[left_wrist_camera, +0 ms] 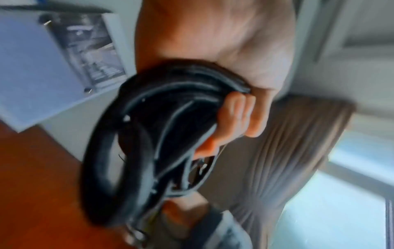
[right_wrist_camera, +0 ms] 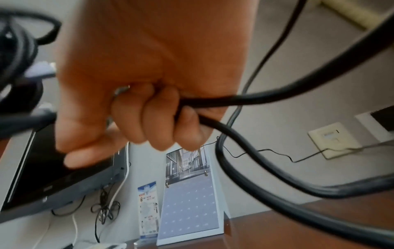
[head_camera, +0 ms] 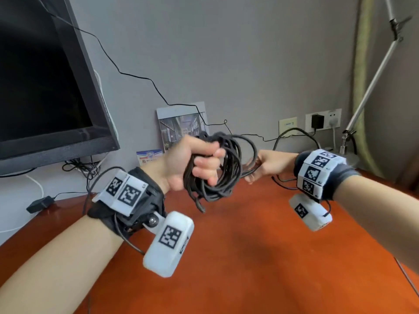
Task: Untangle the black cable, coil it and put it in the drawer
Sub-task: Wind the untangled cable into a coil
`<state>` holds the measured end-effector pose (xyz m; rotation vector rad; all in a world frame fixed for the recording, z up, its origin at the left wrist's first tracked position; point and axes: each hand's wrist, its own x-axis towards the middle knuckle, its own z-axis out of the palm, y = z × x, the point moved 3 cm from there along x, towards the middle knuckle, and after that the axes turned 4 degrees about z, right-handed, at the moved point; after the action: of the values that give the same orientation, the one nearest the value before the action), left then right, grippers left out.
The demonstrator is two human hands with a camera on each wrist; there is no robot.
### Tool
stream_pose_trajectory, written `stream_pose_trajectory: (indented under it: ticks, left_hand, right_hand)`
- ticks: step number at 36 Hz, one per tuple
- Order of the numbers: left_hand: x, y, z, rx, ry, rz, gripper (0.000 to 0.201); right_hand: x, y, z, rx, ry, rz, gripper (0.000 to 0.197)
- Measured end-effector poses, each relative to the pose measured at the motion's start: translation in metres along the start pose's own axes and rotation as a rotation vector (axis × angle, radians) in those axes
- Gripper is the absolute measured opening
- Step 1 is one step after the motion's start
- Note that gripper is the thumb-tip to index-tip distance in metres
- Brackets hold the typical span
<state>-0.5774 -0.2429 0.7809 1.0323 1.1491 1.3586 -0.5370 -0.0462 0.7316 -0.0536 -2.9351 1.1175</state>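
My left hand [head_camera: 199,164] grips a bundle of black cable [head_camera: 226,168] wound into several loops, held up above the orange desk [head_camera: 249,257]. In the left wrist view the fingers [left_wrist_camera: 238,118] curl round the blurred black cable coil [left_wrist_camera: 149,134]. My right hand [head_camera: 265,164] is just right of the bundle and holds the loose run of the cable in curled fingers [right_wrist_camera: 162,118]. From there the black cable [right_wrist_camera: 266,168] loops out to the right and back. No drawer is in view.
A dark monitor [head_camera: 45,87] stands at the left with tangled thin wires under it. A desk calendar [head_camera: 181,125] and a small card [head_camera: 148,156] lean on the grey wall. Wall sockets with a black adapter [head_camera: 317,121] and a desk lamp [head_camera: 349,141] are at the right.
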Motion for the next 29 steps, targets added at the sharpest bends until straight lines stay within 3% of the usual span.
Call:
stream_pose_trajectory:
  ticks: [4,6,9,11,14,17,20,22,26,29]
  left_hand:
    - [0.006,-0.021,0.011,0.511,0.078,-0.100,0.029]
    - [0.010,-0.034,0.012,0.657,0.130,-0.140,0.040]
    - [0.013,-0.052,0.006,0.780,0.163,-0.202,0.039]
    - [0.013,-0.058,0.002,0.796,0.165,-0.241,0.036]
    - [0.015,-0.062,0.001,0.805,0.138,-0.303,0.032]
    - [0.016,-0.063,0.005,0.764,0.105,-0.337,0.031]
    - [0.018,-0.060,0.004,0.760,0.071,-0.335,0.023]
    - [0.019,-0.060,0.003,0.757,0.074,-0.320,0.011]
    - [0.023,-0.065,-0.005,0.749,0.159,-0.242,0.013]
    - [0.025,-0.071,-0.008,0.786,0.216,-0.179,0.012]
  right_hand:
    - [-0.015,-0.005,0.001,0.041,-0.029,0.046,0.030]
    - [-0.022,-0.006,0.008,0.166,-0.070,0.090,0.044]
    - [-0.030,-0.011,0.021,0.129,-0.180,0.054,0.083]
    - [-0.038,-0.018,0.032,0.049,-0.206,0.036,0.097]
    - [-0.041,-0.025,0.048,-0.231,-0.054,0.035,0.105]
    - [-0.036,-0.027,0.057,-0.305,0.174,-0.069,0.089]
    - [-0.032,-0.022,0.060,-0.262,0.269,-0.164,0.047]
    - [-0.032,-0.019,0.062,-0.270,0.315,-0.218,0.035]
    - [-0.028,-0.014,0.061,-0.197,0.326,-0.278,0.035]
    - [-0.028,-0.001,0.063,-0.070,0.252,-0.199,0.023]
